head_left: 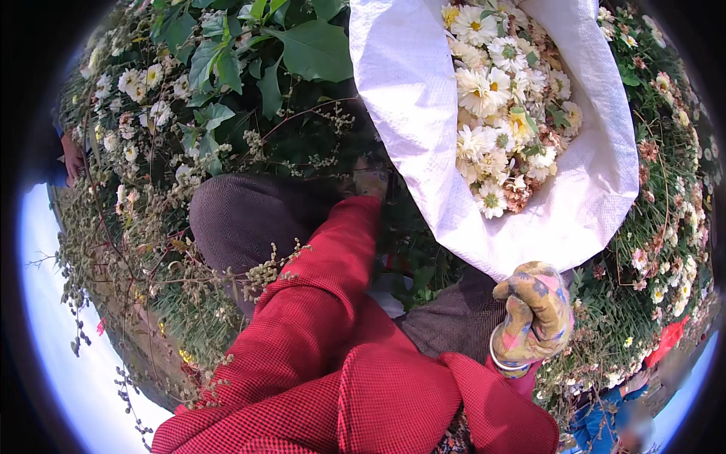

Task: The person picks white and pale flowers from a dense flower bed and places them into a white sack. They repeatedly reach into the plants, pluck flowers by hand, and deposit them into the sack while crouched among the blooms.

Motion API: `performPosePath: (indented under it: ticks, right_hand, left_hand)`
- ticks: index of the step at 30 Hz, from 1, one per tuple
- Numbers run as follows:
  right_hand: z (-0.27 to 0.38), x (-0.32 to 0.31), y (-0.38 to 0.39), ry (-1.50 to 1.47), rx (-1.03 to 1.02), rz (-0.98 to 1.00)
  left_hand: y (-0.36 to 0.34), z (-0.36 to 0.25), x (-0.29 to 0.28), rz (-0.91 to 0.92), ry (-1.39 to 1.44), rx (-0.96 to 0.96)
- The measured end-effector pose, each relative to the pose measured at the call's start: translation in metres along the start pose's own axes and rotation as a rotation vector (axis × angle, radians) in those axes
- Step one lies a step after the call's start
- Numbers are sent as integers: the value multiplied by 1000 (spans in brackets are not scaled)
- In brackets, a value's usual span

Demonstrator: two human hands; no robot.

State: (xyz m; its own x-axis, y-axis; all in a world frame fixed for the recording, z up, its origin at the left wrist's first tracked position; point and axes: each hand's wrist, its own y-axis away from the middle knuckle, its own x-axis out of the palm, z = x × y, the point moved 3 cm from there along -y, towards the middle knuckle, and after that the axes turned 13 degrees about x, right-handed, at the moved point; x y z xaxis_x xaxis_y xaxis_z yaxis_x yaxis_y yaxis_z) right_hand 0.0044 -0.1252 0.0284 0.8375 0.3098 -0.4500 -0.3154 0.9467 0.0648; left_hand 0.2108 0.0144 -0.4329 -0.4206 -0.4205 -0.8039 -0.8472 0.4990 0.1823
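A white woven sack (386,98), held open at the top right, contains several white, yellow and browning flower heads (491,106). My right hand (532,310), in a patterned cream glove, is curled closed against the sack's near rim; whatever is inside the fingers is hidden. At the end of my red sleeve, my left hand (369,175) reaches down into shaded green plants between my leg and the sack, its fingers too obscured to read.
Dense white chrysanthemum bushes (132,87) and leafy weeds surround me. My bent knee (227,208) sits among dry stems. Another person's hand (72,155) shows at far left, and a co-worker in blue (594,424) is at lower right.
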Motion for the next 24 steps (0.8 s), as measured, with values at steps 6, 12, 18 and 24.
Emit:
performPosePath:
  ticks: [6, 12, 18, 24]
  right_hand:
    - [4, 7, -4, -3, -19, 17]
    - [7, 6, -3, 2, -46, 44]
    - [6, 4, -1, 2, -175, -93]
    - [3, -4, 11, -77, -218, -256]
  left_hand:
    - [-32, -25, 5, 22, -105, 156]
    - [-57, -61, -13, 104, -86, 203]
    - [-60, -102, -47, 245, 348, 164]
    - [49, -224, -191, 466, 1098, 18]
